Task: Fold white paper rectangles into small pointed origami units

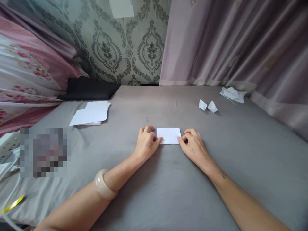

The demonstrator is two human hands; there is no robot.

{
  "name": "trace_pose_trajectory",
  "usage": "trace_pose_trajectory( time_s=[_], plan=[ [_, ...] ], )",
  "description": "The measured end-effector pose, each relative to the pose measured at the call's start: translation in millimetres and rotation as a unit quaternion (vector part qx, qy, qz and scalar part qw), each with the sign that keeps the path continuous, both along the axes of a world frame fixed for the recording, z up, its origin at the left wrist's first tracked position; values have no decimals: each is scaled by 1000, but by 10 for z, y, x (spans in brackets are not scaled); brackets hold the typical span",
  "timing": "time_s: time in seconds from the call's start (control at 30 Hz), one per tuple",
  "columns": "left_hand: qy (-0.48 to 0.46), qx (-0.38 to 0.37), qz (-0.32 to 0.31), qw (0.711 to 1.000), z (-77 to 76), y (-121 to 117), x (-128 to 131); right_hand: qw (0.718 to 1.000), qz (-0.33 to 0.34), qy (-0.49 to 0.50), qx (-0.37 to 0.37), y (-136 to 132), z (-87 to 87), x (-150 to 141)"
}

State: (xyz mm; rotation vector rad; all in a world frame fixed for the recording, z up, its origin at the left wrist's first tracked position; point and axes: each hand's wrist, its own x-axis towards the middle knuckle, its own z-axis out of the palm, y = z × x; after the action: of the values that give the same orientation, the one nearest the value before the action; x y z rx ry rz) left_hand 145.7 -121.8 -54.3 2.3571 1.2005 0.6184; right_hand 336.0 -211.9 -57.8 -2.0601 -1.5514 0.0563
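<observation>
Slipping or skewing: the risks around a small white sheet point(168, 136) between two hands

The sheet lies flat on the grey, cloth-covered surface point(178, 199), near the middle of the view. The left hand point(148, 143) is narrow, its thumb over the near left corner and its fingers curled; the right hand point(194, 143) is likewise narrow, its thumb tip at the right edge near the corner. Whether either hand pinches the paper or only presses it down, I cannot tell.

An uneven pull by the two thumbs could swing the sheet askew, and pressing the hands towards each other might buckle it. The cloth has soft wrinkles, so a crease pressed here could come out less crisp than on something hard. Paper this light would probably shift with a brushed sleeve or draught; the bangle point(104, 185) on the left forearm sits well apart from it.

Beyond the right hand stand a folded paper piece point(202, 105) and a second one point(212, 106), near a loose paper heap point(232, 93). To the left lie a paper stack point(92, 114), a black cloth-like item point(89, 89) behind it, a power strip point(9, 142) and a yellow strip point(13, 203). Patterned wallpaper point(130, 48) backs the room, with a mauve curtain point(204, 41) on the right and floral fabric point(29, 70) on the left
</observation>
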Motion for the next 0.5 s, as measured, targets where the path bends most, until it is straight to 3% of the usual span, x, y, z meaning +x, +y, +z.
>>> trace_pose_trajectory(
  time_s=[0.5],
  plan=[
    [-12,-47,0,999,37,-2,-17,1000,-7,26,5,-17,-1,2]
  ],
)
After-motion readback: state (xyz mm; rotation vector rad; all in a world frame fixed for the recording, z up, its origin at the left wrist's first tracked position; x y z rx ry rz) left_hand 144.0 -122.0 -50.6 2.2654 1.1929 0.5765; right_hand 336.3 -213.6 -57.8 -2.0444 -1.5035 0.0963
